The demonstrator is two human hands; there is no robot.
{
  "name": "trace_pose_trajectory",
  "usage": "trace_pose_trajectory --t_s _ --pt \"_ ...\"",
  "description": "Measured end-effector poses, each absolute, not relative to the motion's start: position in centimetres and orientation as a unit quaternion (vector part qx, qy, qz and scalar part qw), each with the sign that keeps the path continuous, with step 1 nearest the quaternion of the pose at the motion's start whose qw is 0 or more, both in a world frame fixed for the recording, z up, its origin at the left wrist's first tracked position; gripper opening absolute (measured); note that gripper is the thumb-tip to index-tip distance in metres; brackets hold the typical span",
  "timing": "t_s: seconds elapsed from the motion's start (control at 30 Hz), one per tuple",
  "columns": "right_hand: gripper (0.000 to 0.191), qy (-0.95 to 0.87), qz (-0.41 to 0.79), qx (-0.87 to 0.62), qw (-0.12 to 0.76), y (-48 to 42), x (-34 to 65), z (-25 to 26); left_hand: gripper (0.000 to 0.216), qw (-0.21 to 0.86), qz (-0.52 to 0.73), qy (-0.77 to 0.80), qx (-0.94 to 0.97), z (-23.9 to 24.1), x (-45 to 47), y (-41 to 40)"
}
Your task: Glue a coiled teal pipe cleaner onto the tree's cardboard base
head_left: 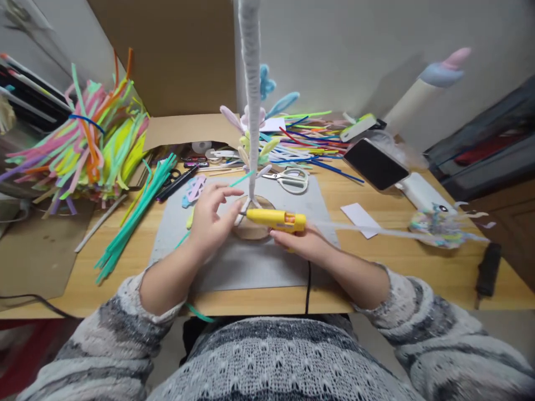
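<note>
My right hand (pixel 307 240) is closed round a yellow glue gun (pixel 273 218), its nozzle pointing left at the foot of a tall white-wrapped stem (pixel 253 117). A clear glue stick (pixel 355 227) sticks out of the gun's back. The stem stands upright on a round wooden base (pixel 253 229). My left hand (pixel 214 217) is beside the foot, with thumb and forefinger bent towards the nozzle. A green pipe cleaner (pixel 241 179) passes behind its fingers and shows again below the wrist; the grip on it is partly hidden. Pipe-cleaner flowers (pixel 267 83) are behind the stem.
A grey mat (pixel 267 273) lies under the work. Green pipe cleaners (pixel 137 217) and a big colourful bundle (pixel 92 139) are at left. Scissors (pixel 292 180), loose pipe cleaners (pixel 309 139) and a phone (pixel 376 164) are behind. A white card (pixel 359 219) and black cable (pixel 308 287) are at right.
</note>
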State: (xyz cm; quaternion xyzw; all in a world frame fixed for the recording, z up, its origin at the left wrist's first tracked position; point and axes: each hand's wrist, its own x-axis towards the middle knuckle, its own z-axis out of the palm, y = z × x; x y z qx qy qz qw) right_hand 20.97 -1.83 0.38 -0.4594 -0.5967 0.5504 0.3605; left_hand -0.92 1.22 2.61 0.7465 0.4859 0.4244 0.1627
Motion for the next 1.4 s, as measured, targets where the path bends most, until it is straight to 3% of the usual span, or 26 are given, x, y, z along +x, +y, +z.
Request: trace_pose_trajectory --t_s 0.13,0.23,0.53,0.8,1.0,1.2,1.3,1.4 --pt "0.008 -0.744 0.415 -0.385 0.354 -2.3 20.7 -0.1 0.039 0.09 0.328 0.411 0.845 3.6 -0.6 -0.4" --pt "0.007 -0.792 0.382 -0.339 0.335 -2.2 20.7 -0.7 0.045 0.082 0.29 0.37 0.879 3.8 -0.4 -1.0" --pt "0.037 -0.813 0.382 -0.283 0.336 -2.5 20.7 -1.7 0.024 0.082 0.299 0.284 0.907 3.5 -0.2 -1.2" --pt "0.02 -0.826 0.37 -0.248 0.344 -2.3 20.5 -2.0 0.028 0.078 0.309 0.285 0.904 3.2 0.2 -1.4" --pt "0.026 -0.863 0.281 -0.242 0.344 -2.5 20.7 -1.5 0.02 0.078 0.313 0.262 0.909 3.1 0.3 -1.4" --pt "0.041 -0.859 0.278 -0.252 0.348 -2.4 21.2 -0.8 0.022 0.077 0.332 0.268 0.901 3.3 0.0 -1.4" --pt "0.051 -0.829 0.284 -0.262 0.405 -2.3 22.2 -0.2 0.021 0.084 0.332 0.284 0.895 3.4 -0.3 -1.3" --pt "0.036 -0.763 0.308 -0.236 0.518 -2.5 23.0 0.0 0.02 0.092 0.327 0.297 0.892 3.6 -0.4 -1.3"
